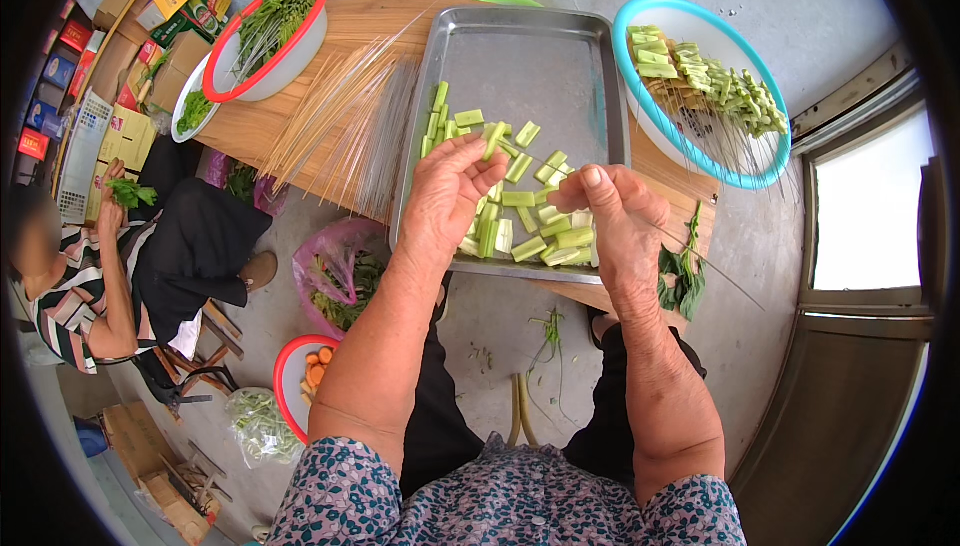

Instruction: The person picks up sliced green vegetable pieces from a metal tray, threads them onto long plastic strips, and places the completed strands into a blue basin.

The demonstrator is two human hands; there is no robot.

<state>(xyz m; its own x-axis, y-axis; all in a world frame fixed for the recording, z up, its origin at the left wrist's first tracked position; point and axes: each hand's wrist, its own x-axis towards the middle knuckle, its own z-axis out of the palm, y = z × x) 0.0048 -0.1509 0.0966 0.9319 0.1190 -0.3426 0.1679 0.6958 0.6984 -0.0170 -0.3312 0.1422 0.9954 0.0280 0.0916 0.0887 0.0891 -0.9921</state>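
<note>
Between the thumb and fingers of my left hand (450, 189) is a cut piece of pale green, celery-like stem (493, 141). My right hand (622, 208) pinches a thin skewer (709, 264). One end slants up toward the left hand's piece; the other sticks out past my right wrist. Whether its tip has entered the piece is too fine to tell. Both hands are above a metal tray (525, 50), whose near half holds many loose cut stem pieces (519, 198). Bamboo and metal skewers (337, 110) lie fanned out left of the tray, some ends past the table edge.
A blue-rimmed basin (750, 159) at right holds skewered green pieces (720, 84). Skewered leafy greens (277, 17) fill a red-rimmed basin (300, 50). Left, a seated person (105, 283) holds leaves. Bagged greens (345, 276) and a basin of carrot pieces (315, 369) are beside my legs.
</note>
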